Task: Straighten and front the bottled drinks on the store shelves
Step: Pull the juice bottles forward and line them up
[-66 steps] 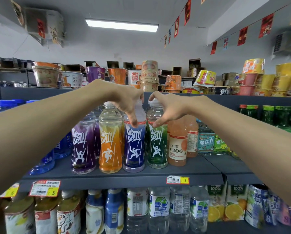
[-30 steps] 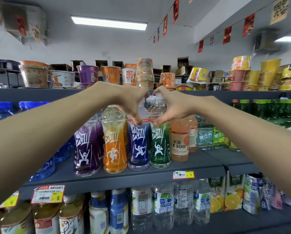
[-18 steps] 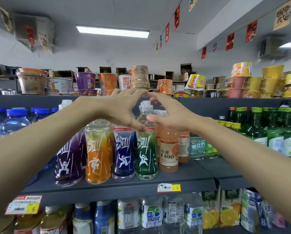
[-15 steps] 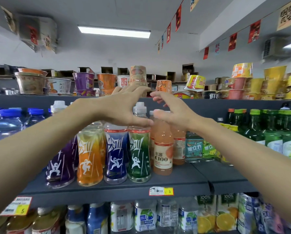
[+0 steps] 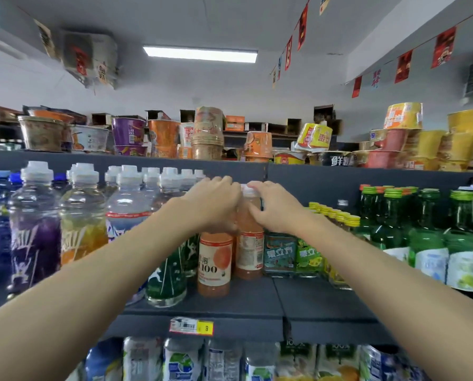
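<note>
Two orange C100 drink bottles stand mid-shelf: a front one (image 5: 214, 259) with its label facing me and a second one (image 5: 249, 243) just behind and to its right, white cap showing. My left hand (image 5: 216, 206) covers and grips the top of the front bottle. My right hand (image 5: 275, 209) holds the neck of the second bottle, fingertips at its cap. Left of them stand sport drinks with white figures: green (image 5: 166, 276), orange (image 5: 81, 237) and purple (image 5: 32, 243). My left arm hides most of the blue one.
The grey shelf (image 5: 326, 303) has bare room in front of the small green cartons (image 5: 280, 254). Green glass bottles (image 5: 422, 232) fill the right side. Instant noodle cups (image 5: 207, 133) line the shelf above. More bottles (image 5: 183, 361) stand below, under a price tag (image 5: 191, 325).
Both hands left the blue and green sport bottles, opened briefly, and moved right onto the two orange C100 bottles. The view came closer and shifted right.
</note>
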Demonstrator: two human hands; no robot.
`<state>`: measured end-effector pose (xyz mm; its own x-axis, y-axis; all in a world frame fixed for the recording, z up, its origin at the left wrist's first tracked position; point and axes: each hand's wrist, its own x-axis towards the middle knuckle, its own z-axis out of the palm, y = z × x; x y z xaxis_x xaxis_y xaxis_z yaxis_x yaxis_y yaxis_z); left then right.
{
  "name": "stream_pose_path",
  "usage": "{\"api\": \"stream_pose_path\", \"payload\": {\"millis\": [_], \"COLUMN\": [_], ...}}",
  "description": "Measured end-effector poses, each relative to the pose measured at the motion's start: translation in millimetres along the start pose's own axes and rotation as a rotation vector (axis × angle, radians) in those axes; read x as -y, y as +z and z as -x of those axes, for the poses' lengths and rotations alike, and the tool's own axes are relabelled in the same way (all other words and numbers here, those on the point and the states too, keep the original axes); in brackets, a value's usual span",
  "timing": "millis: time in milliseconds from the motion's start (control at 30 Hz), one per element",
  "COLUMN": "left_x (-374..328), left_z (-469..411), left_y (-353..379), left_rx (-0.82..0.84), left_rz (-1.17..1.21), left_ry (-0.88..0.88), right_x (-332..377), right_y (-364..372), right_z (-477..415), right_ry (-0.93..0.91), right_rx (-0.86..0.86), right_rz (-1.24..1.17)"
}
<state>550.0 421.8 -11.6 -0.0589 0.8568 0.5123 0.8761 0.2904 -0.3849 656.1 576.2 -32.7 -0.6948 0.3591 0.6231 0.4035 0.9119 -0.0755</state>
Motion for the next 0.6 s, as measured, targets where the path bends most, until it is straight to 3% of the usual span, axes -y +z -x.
{"api": "stream_pose_path", "payload": {"millis": [300,433,600], "left_x": [6.8,12.0,9.6], "left_z": [-4.3,-8.7,-6.7], "left_y": [-0.3,-3.6,-9.9], "left_rx": [0.122,0.195,0.132], "left_rz": [0.255,0.305,0.408], "left_ry": [-0.057,-0.056,0.032], "right_x": [13.5,22.6,15.3], "right_y": [-3.3,-16.9,-43.1], "right_z": [-11.0,0.2,22.9], "right_ry": [0.095,0.036,-0.041], "right_rx": [0.029,0.065,0.084], "right_rz": [-0.142,-0.111,-0.112]}}
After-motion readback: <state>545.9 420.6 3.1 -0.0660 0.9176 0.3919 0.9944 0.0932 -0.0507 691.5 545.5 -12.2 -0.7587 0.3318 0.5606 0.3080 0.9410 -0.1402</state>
